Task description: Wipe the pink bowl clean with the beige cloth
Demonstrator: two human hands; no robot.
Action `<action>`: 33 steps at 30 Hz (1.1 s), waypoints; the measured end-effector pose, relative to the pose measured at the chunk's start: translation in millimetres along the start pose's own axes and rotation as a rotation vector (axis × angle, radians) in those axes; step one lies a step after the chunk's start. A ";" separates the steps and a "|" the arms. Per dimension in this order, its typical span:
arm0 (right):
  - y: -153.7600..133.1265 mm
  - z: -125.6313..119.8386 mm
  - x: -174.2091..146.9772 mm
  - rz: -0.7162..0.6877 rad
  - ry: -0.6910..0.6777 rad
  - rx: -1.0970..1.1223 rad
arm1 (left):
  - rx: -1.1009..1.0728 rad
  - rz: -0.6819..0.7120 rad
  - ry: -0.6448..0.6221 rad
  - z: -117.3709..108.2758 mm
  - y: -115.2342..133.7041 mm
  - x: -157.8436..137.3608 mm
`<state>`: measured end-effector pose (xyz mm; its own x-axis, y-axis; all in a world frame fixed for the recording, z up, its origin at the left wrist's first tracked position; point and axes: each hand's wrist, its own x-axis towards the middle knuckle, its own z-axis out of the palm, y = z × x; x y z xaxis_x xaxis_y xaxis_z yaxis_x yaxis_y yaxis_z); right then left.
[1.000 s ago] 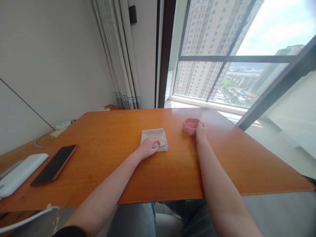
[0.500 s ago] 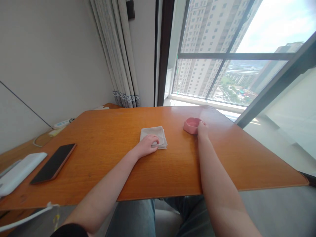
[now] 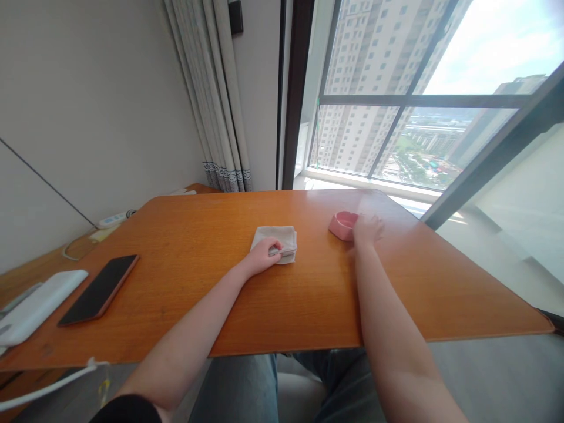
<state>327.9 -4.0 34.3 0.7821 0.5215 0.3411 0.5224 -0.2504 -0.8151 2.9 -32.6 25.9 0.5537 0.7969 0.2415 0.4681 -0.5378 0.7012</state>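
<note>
A folded light-grey cloth (image 3: pixel 282 235) lies on the brown tabletop (image 3: pixel 198 235) near its middle. My left hand (image 3: pixel 265 255) rests at the cloth's lower left, thumb and fingers pinched on its near edge. Farther right stands a pink dish (image 3: pixel 342 226) with an angular outer wall and a notched rim, like an ashtray. Right beside it is my right hand (image 3: pixel 368 228), fingers spread and slightly blurred, covering the dish's right edge; whether it touches the dish I cannot tell.
At the table's left side lie a black phone (image 3: pixel 99 291) and a white flat device (image 3: pixel 42 308). A white power strip (image 3: pixel 115 220) sits behind them by the wall. A white cable (image 3: pixel 53 388) hangs at the near left edge. Beyond the table are a curtain (image 3: pixel 227 106) and windows.
My right hand has let go of the pink dish and its fingers have opened out to the right. My left fingers have closed on the cloth's near edge, and the cloth has turned slightly.
</note>
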 end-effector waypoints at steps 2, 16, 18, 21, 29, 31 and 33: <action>-25.1 -2.1 -21.1 -0.145 0.134 0.070 | -0.079 -0.079 0.039 -1.0 -2.1 2.2; -78.2 12.4 -125.7 -0.724 -0.328 0.439 | 0.022 0.064 -0.044 -8.1 -5.2 1.2; -78.2 11.2 -121.2 -0.683 -0.322 0.431 | 0.093 0.109 -0.101 -5.8 -5.2 0.5; -79.0 9.6 -119.4 -0.637 -0.341 0.377 | 0.074 0.113 -0.079 -5.1 -5.9 0.9; -79.5 9.3 -121.2 -0.644 -0.405 0.318 | 0.098 0.155 -0.112 -6.3 -8.7 0.6; -79.3 9.2 -121.7 -0.657 -0.417 0.343 | 0.093 0.165 -0.098 -5.8 -8.5 1.1; -79.2 8.8 -121.5 -0.669 -0.424 0.370 | 0.061 0.147 -0.077 -5.5 -8.2 1.8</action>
<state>188.6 -40.3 53.3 0.1196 0.7423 0.6593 0.6253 0.4595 -0.6308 -3.7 -25.3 24.3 0.6691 0.6865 0.2847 0.4180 -0.6643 0.6196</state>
